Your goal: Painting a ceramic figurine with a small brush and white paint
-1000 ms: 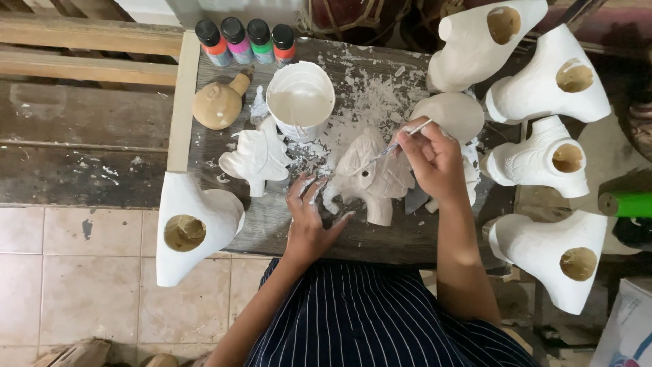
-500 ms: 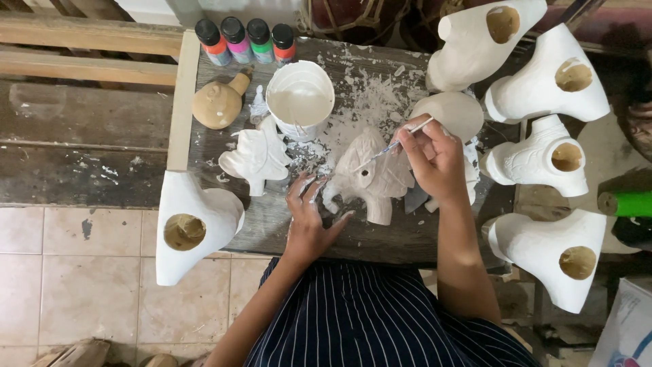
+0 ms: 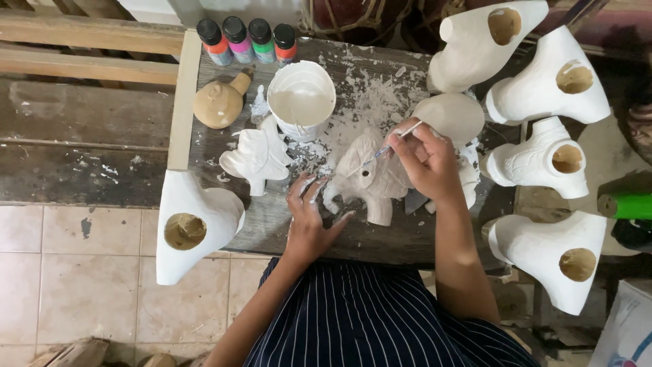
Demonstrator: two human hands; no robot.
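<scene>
Left hand (image 3: pixel 309 221) spread flat with fingers splayed forward and thumb out to the side, right hand (image 3: pixel 424 160) curled in a pinching grip with wrist bent inward, both forearms bare and reaching forward from the torso.

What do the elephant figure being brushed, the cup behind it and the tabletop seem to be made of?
Elephant figure: probably plaster or unglazed clay; matte, chalky off-white.
Cup: likely plastic; smooth thin rim, coated in white paint.
Tabletop: weathered wood; grey grain showing, flecked with white.
</scene>
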